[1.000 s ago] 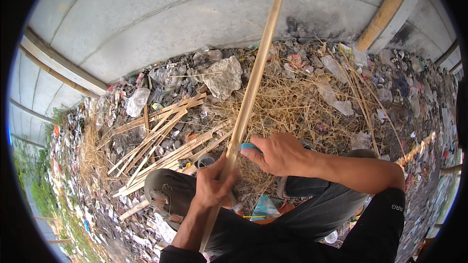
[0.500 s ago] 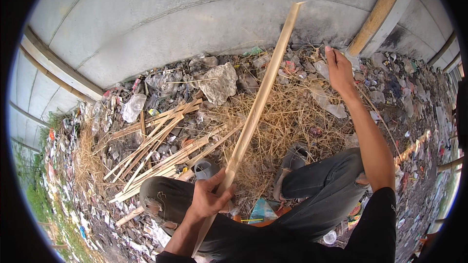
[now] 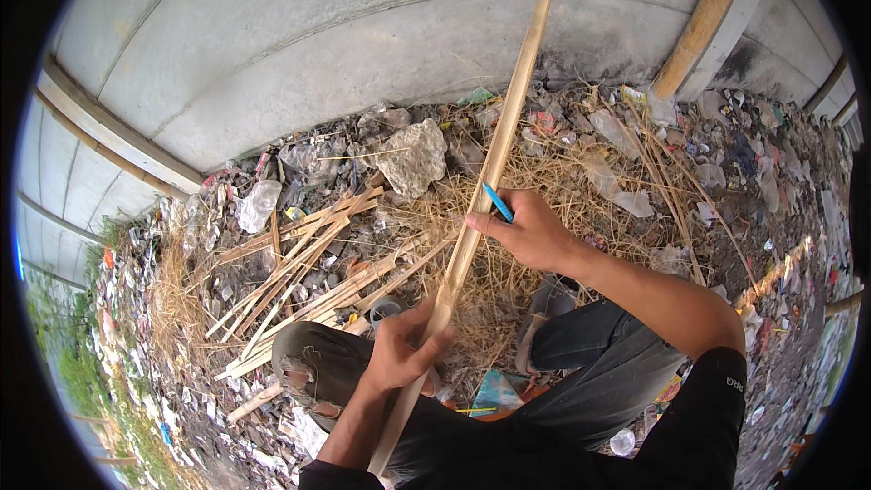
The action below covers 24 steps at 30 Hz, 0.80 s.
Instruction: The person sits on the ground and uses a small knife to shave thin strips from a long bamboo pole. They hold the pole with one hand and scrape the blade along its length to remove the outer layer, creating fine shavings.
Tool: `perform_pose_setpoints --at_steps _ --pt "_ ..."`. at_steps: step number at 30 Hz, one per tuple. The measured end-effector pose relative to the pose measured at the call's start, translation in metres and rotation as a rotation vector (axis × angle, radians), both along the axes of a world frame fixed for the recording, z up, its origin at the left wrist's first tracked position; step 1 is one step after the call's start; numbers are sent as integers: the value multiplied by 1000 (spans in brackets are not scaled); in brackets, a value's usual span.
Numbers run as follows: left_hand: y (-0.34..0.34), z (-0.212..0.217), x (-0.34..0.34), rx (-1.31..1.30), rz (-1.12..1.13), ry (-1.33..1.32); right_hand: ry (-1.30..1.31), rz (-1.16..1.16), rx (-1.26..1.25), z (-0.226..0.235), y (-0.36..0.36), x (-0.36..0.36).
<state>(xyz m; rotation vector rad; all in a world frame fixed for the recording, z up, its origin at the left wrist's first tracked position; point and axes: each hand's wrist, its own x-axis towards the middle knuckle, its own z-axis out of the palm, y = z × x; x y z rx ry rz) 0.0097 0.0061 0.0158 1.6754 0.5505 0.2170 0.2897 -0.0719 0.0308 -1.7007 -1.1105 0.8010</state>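
Note:
A long, pale bamboo strip (image 3: 494,159) slants up from my lap toward the concrete wall. My left hand (image 3: 406,349) is wrapped round its lower part, thumb on the near side. Higher up, my right hand (image 3: 535,234) is closed with its thumb against the strip's edge. A slim blue tool (image 3: 496,202) sticks out of that fist beside the strip; the rest of it is hidden by the fingers, so its exact kind does not show.
Several split bamboo strips (image 3: 304,263) lie in a pile to the left. Dry shavings (image 3: 535,172) cover the ground in front. A pale rock (image 3: 413,159) rests near the concrete wall (image 3: 363,45). More thin strips (image 3: 667,191) lie at right, among scattered litter.
My right hand has come down and left from beside the wall post to the middle of the strip. The blue tool now shows in it. My left hand still grips the strip.

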Motion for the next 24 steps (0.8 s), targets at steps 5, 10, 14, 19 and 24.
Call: perform_pose_setpoints --at_steps 5,10,14,19,24 --pt "-4 10 15 -299 -45 -41 -54 90 -22 1 -2 -22" --pt "-2 -9 7 -149 68 -41 -313 237 -76 23 -13 -37" --pt "-3 -7 8 -66 100 0 -426 325 -117 13 -26 -66" --pt "0 -11 4 18 104 41 -594 351 -67 -2 -17 -66" --pt "-11 -21 -29 283 -80 78 -642 -153 -127 3 18 71"
